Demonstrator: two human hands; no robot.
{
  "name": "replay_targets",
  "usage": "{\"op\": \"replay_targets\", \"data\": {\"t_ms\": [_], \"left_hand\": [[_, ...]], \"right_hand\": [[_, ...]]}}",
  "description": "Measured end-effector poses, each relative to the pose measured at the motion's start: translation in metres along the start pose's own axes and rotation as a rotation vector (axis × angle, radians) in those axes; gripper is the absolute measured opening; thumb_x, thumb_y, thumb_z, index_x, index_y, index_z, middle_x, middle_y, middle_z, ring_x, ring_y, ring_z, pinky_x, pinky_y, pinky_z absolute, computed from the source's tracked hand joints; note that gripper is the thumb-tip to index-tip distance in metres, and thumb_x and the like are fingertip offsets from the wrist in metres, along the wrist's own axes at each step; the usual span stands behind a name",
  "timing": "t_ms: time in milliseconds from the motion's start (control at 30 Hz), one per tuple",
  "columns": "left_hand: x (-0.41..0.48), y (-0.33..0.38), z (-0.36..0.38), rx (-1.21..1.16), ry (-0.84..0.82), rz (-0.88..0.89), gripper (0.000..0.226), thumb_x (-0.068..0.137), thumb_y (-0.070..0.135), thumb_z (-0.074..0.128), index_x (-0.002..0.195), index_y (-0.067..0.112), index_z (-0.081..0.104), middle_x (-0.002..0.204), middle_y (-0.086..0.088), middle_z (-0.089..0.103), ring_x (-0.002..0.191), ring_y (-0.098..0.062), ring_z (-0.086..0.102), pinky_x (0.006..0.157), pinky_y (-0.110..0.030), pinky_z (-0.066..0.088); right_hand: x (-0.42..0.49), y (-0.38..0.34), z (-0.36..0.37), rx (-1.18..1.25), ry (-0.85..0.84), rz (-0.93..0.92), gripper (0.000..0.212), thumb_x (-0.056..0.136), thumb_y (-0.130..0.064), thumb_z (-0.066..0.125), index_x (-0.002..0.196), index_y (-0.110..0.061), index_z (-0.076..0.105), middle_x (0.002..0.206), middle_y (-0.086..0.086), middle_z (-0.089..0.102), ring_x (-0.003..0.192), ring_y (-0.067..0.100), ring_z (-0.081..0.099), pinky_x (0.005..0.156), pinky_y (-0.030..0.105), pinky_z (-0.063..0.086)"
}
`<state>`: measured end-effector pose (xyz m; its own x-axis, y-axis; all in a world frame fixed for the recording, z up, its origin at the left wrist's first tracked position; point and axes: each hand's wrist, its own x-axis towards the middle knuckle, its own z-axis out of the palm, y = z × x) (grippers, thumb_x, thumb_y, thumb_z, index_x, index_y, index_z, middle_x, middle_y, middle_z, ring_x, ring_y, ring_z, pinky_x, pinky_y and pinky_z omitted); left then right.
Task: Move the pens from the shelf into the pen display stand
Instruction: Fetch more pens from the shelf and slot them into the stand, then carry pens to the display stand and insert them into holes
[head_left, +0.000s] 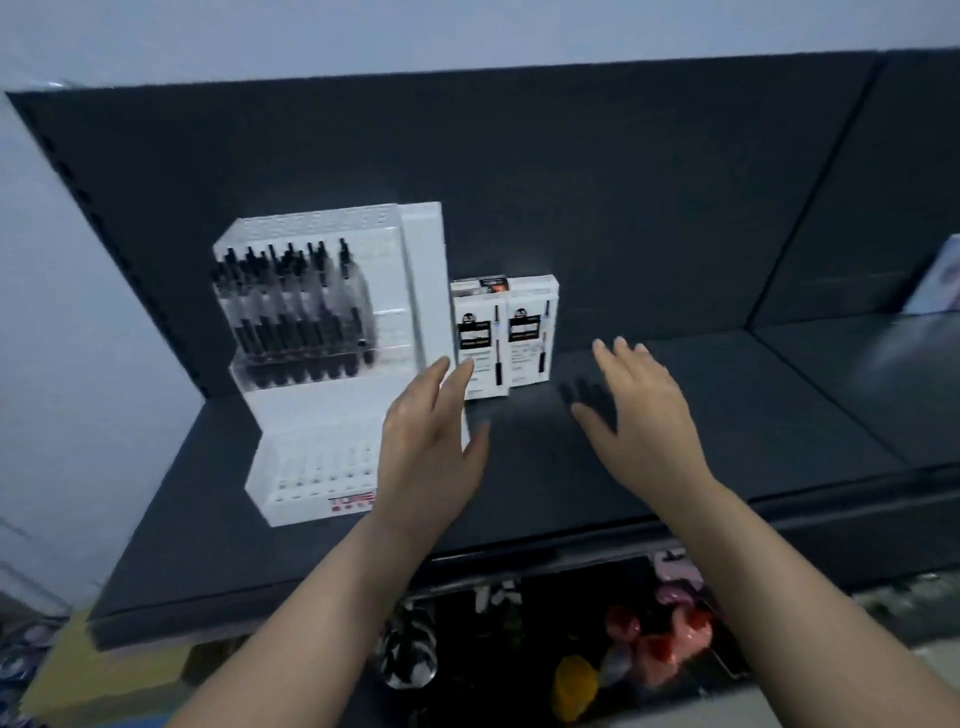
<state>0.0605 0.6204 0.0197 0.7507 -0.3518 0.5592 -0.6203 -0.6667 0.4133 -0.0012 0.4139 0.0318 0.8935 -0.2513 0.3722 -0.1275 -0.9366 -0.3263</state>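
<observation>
Two pen boxes (503, 332) sit right of stand (332, 358); we reach w/ left hand (431, 441), right hand (641, 415), both spread, empty; next: grab a box.

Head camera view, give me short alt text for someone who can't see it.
Two empty, open hands, left hand and right hand, reach over a dark shelf toward two white pen boxes standing beside a white pen display stand partly filled with black pens.

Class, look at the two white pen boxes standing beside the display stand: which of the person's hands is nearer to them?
Left. The left hand has its fingertips right at the front of the pen boxes, seemingly touching the nearer one. The right hand hovers open over the shelf, off to their right.
</observation>
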Motion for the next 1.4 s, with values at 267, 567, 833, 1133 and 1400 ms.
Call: {"op": "replay_targets", "data": {"t_ms": [267, 567, 833, 1133, 1400], "left_hand": [[0.022, 0.171, 0.116, 0.046, -0.116, 0.126, 0.058, 0.08, 0.03, 0.064, 0.133, 0.009, 0.049, 0.127, -0.01, 0.057, 0.12, -0.03, 0.052, 0.098, -0.043, 0.042], [0.059, 0.298, 0.234, 0.018, -0.241, 0.249, 0.056, 0.086, 0.033, 0.062, 0.135, 0.008, 0.048, 0.127, -0.009, 0.057, 0.118, -0.027, 0.053, 0.099, -0.04, 0.042], [0.139, 0.434, 0.374, -0.146, -0.313, 0.279, 0.058, 0.089, 0.034, 0.057, 0.141, 0.011, 0.041, 0.133, -0.007, 0.051, 0.122, -0.026, 0.048, 0.102, -0.039, 0.038], [0.189, 0.59, 0.506, -0.264, -0.497, 0.305, 0.061, 0.091, 0.035, 0.054, 0.145, 0.017, 0.033, 0.141, -0.004, 0.042, 0.127, -0.021, 0.041, 0.1, -0.029, 0.034], [0.212, 0.7, 0.629, -0.251, -0.6, 0.049, 0.065, 0.093, 0.035, 0.052, 0.148, 0.013, 0.024, 0.148, -0.009, 0.035, 0.136, -0.021, 0.032, 0.108, -0.028, 0.026]], "right_hand": [[-0.055, 0.175, -0.091, -0.153, -0.054, 0.106, 0.069, 0.094, -0.042, 0.051, 0.151, -0.017, 0.021, 0.157, 0.009, 0.024, 0.146, 0.028, 0.018, 0.118, 0.045, 0.018], [-0.064, 0.346, -0.14, -0.136, 0.001, 0.28, 0.067, 0.092, -0.038, 0.057, 0.148, -0.015, 0.031, 0.152, 0.011, 0.034, 0.142, 0.03, 0.027, 0.116, 0.043, 0.023], [-0.032, 0.515, -0.19, -0.221, 0.052, 0.407, 0.066, 0.09, -0.035, 0.061, 0.147, -0.017, 0.034, 0.15, 0.011, 0.038, 0.14, 0.03, 0.032, 0.116, 0.04, 0.024], [-0.036, 0.7, -0.248, -0.209, 0.119, 0.56, 0.061, 0.091, -0.034, 0.058, 0.146, -0.017, 0.036, 0.148, 0.007, 0.04, 0.139, 0.027, 0.033, 0.114, 0.038, 0.027], [-0.001, 0.891, -0.293, -0.086, 0.082, 0.557, 0.059, 0.094, -0.036, 0.053, 0.147, -0.02, 0.033, 0.15, 0.001, 0.038, 0.139, 0.022, 0.031, 0.114, 0.036, 0.026]]}}
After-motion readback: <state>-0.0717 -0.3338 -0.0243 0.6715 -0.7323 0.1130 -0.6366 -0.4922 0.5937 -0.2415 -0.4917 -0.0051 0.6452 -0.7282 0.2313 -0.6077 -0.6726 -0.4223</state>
